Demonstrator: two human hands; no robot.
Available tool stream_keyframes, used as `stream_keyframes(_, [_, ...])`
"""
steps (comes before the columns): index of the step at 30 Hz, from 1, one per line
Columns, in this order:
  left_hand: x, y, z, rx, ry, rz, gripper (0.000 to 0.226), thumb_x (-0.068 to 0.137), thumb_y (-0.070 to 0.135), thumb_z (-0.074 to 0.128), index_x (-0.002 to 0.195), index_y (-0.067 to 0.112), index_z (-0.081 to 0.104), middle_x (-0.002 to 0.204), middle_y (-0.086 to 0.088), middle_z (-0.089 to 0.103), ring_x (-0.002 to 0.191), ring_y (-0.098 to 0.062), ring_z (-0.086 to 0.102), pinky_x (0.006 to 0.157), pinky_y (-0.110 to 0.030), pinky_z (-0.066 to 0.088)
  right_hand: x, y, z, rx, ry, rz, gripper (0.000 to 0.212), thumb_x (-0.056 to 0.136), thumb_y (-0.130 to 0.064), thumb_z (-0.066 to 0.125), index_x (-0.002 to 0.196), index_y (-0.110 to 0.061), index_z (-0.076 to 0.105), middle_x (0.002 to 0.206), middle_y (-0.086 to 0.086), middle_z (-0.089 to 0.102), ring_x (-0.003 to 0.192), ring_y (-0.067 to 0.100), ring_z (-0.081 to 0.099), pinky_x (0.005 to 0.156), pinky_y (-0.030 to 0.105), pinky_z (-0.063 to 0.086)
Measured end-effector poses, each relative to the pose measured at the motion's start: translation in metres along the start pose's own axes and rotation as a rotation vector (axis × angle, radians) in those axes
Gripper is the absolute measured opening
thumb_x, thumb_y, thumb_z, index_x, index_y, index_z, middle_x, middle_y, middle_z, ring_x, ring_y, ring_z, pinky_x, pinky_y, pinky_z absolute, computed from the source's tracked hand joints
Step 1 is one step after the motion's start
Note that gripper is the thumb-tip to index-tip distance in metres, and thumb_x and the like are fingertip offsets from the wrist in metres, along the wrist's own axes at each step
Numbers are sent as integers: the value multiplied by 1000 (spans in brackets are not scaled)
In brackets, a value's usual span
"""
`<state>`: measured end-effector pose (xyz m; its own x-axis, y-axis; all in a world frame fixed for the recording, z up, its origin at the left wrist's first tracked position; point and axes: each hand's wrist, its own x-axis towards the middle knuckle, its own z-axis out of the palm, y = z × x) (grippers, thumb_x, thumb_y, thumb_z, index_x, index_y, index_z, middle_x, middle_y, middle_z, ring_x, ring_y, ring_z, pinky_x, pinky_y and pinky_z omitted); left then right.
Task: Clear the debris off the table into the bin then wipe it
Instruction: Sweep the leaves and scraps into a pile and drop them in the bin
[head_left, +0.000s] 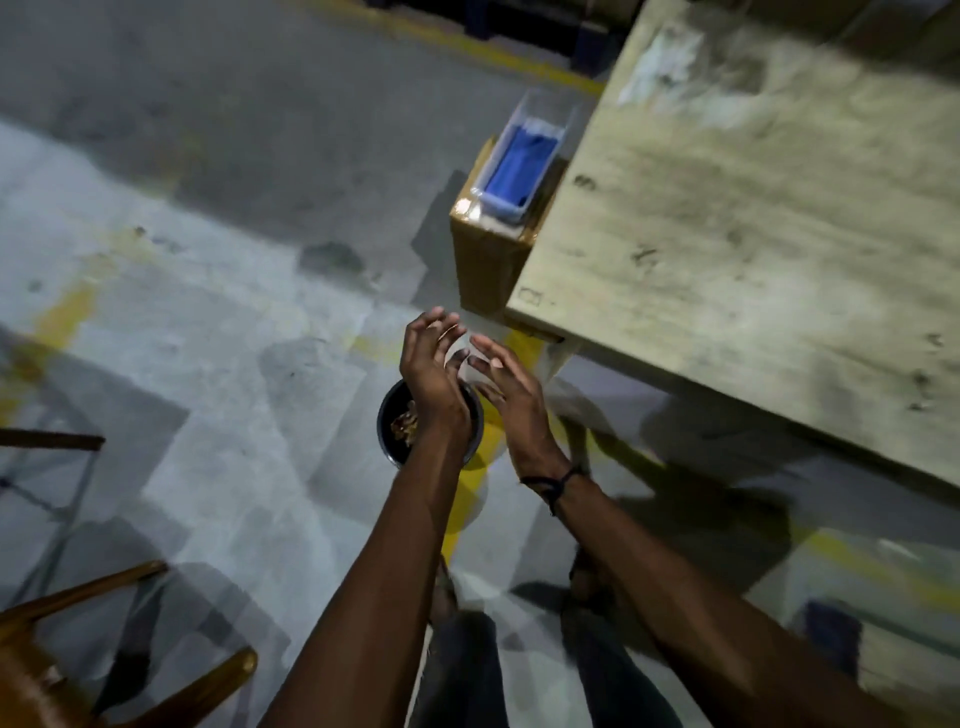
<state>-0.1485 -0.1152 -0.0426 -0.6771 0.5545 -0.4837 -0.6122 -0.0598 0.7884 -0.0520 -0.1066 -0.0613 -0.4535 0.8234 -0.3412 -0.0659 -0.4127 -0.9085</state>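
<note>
Dark round bin (389, 415) holding brown debris (405, 423) stands on the concrete floor (208, 312) near the wooden table (753, 234) corner. Left hand (431, 374) and right hand (511, 389) hover above it, fingers loosely spread, holding nothing.

Open floor (218, 291) to the left of the bin (387, 415), wide and unblocked. Table (753, 234) corner close on the right, overhanging. Cardboard box (485, 260) with a clear tray (519, 166) (blue cloth inside) tucked against the table's far edge. Wooden chair (104, 670) low at left, well apart from the bin.
</note>
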Motion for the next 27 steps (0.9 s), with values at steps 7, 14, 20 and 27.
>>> stream_keyframes(7, [-71, -17, 131, 137, -317, 85, 14, 97, 6, 58, 100, 14, 69, 106, -7, 74, 101, -20, 70, 78, -27, 54, -21, -100, -109, -3, 168, -175, 42, 103, -28, 50, 141, -14, 61, 148, 4, 61, 137, 22, 58, 115, 44, 45])
stream_keyframes(14, [-103, -87, 217, 309, -455, 91, 14, 99, 5, 59, 106, 10, 70, 109, -3, 76, 103, -18, 71, 83, -32, 52, -27, -126, -225, -1, 367, -229, 42, 104, -28, 50, 142, -17, 62, 147, -4, 61, 133, 10, 59, 108, 28, 46])
stream_keyframes(20, [-113, -151, 259, 630, -645, 247, 21, 99, 3, 62, 117, 11, 69, 121, 4, 73, 115, -11, 67, 98, -41, 56, -40, -125, -324, -150, 605, -309, 48, 98, -24, 51, 144, -16, 59, 147, -5, 60, 134, 9, 57, 107, 25, 48])
stream_keyframes(27, [-134, -225, 291, 1079, -1074, 462, 88, 82, 42, 86, 157, 29, 41, 163, 9, 39, 149, -11, 39, 120, -35, 38, -44, -112, -437, -524, 914, -420, 51, 92, -3, 47, 141, -10, 61, 145, 2, 63, 137, 15, 56, 114, 35, 47])
